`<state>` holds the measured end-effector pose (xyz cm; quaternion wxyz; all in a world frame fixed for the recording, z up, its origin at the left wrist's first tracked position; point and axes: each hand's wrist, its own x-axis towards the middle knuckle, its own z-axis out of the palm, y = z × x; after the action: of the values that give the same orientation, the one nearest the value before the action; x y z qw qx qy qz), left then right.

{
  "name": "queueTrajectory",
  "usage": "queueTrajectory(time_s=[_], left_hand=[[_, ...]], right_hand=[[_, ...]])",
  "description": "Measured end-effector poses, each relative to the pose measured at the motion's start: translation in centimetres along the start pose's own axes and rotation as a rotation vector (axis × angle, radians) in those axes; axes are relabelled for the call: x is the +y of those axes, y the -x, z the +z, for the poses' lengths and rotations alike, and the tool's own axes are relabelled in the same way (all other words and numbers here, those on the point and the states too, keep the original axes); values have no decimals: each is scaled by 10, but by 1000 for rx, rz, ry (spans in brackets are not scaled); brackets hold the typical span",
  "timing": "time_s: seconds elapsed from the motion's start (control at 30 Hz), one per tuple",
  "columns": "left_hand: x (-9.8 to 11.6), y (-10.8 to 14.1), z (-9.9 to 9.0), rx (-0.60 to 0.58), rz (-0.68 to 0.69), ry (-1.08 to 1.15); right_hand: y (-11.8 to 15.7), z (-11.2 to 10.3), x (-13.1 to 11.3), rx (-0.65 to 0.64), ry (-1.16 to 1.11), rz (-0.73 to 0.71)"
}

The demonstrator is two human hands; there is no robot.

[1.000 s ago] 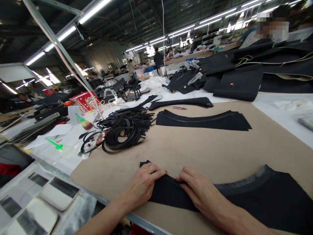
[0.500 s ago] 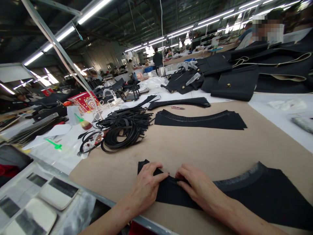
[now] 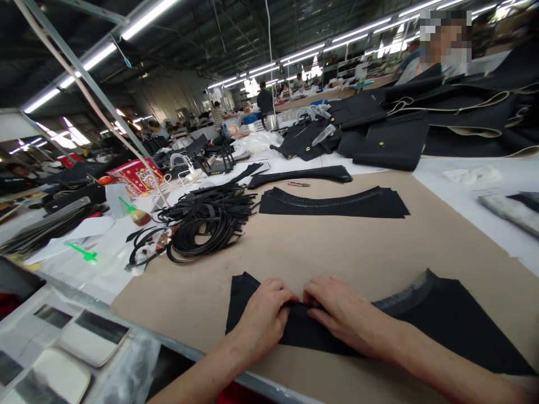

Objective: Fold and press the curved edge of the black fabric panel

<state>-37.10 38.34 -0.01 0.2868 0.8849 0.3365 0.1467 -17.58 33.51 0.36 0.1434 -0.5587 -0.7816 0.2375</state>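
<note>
The left fingers (image 3: 288,293) have moved rightward along the upper edge of the black piece (image 3: 450,320), leaving more of its left end bare beyond them. Their thumb, earlier stretched toward the right fingers (image 3: 314,289), has drawn in, and they now curl at the edge. The right fingers have shifted slightly right too, yet the gap between both sets has narrowed. The view has turned, bringing the piece's lower tip, right of all the fingers, into sight.

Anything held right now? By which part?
Yes: the near black piece. The left hand and right hand pinch its curved upper edge, side by side, toward its left end.
</note>
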Motion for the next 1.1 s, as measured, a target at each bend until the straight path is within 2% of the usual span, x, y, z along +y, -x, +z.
queueTrajectory(time_s=[0.33, 0.67, 0.83, 0.97, 1.1], left_hand=[[12, -8, 0, -46, -80, -15], [18, -15, -1, -143, -128, -61], [19, -14, 0, -125, -100, -42], [19, -11, 3, -70, -9, -119], [17, -7, 7, -50, 21, -103]], right_hand=[[2, -4, 5, 19, 49, -58], [3, -13, -2, -56, 118, -57], [3, -15, 0, -77, 93, -45], [5, -14, 6, -91, -52, -33], [10, -10, 10, -73, -137, -46]])
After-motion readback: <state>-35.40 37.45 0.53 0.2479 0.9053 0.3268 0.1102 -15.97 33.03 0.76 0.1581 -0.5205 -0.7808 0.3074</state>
